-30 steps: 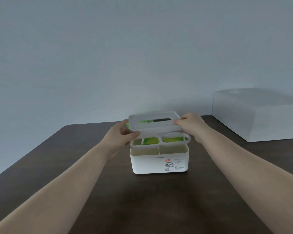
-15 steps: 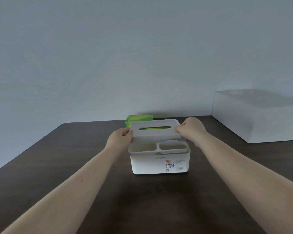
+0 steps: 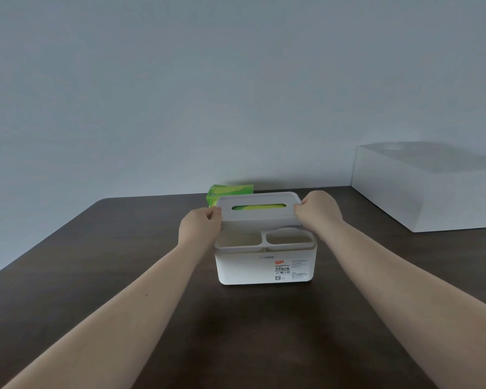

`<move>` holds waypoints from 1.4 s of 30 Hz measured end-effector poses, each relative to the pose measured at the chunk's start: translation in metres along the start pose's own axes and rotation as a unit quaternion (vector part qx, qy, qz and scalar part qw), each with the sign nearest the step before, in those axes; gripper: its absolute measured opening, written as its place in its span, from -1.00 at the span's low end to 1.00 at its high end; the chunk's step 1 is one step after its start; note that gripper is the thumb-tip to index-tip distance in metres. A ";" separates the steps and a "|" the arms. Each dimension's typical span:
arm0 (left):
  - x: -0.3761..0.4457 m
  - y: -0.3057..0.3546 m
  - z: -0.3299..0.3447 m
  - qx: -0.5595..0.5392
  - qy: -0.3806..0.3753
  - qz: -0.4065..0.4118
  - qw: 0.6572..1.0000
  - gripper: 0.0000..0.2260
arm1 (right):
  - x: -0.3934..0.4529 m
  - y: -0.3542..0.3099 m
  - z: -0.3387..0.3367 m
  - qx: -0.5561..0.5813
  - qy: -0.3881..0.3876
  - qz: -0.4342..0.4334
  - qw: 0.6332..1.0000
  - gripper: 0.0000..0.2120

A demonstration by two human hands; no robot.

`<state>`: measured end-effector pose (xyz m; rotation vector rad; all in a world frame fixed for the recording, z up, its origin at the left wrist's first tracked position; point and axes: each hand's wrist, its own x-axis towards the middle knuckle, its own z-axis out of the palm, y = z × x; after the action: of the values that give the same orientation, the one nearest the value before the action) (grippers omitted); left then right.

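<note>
The dark worktop (image 3: 96, 276) carries a big white box (image 3: 432, 197) at the far right, well apart from the work. At the middle stands a white tissue holder (image 3: 244, 268), label facing the person, with two open compartments along its near edge. Its lid (image 3: 258, 213) lies across the top, and green shows through the slot (image 3: 258, 207). A green tissue pack (image 3: 230, 190) sticks up behind the lid's far left corner; whether it sits inside the holder or behind it is not clear.

The step looks like seating the lid on the holder. The next move probably calls for even downward pressure at both ends until the lid sits flush, then letting go.

The left hand (image 3: 198, 228) grips the lid's left end and the right hand (image 3: 319, 211) its right end, fingers curled round the edges.
</note>
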<state>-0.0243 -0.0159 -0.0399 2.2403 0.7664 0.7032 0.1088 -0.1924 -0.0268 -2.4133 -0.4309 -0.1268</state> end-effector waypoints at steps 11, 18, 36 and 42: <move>0.000 -0.003 0.011 0.020 0.031 -0.014 0.999 -0.71 | 0.005 -0.003 0.000 -0.019 -0.018 0.009 1.000 -0.68; 0.001 0.001 0.013 0.038 0.003 -0.048 0.998 -0.71 | 0.008 -0.008 0.001 -0.040 -0.044 0.009 0.998 -0.71; 0.023 -0.006 0.031 -0.040 -0.038 -0.012 0.998 -0.63 | 0.024 0.010 0.018 -0.015 -0.077 -0.047 0.996 -0.88; 0.027 -0.003 0.029 0.010 -0.069 -0.013 0.997 -0.54 | 0.023 0.004 0.007 -0.103 -0.096 -0.041 0.989 -0.80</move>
<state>0.0120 -0.0071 -0.0533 2.2664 0.7345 0.5240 0.1318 -0.1842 -0.0302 -2.6234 -0.6338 0.0279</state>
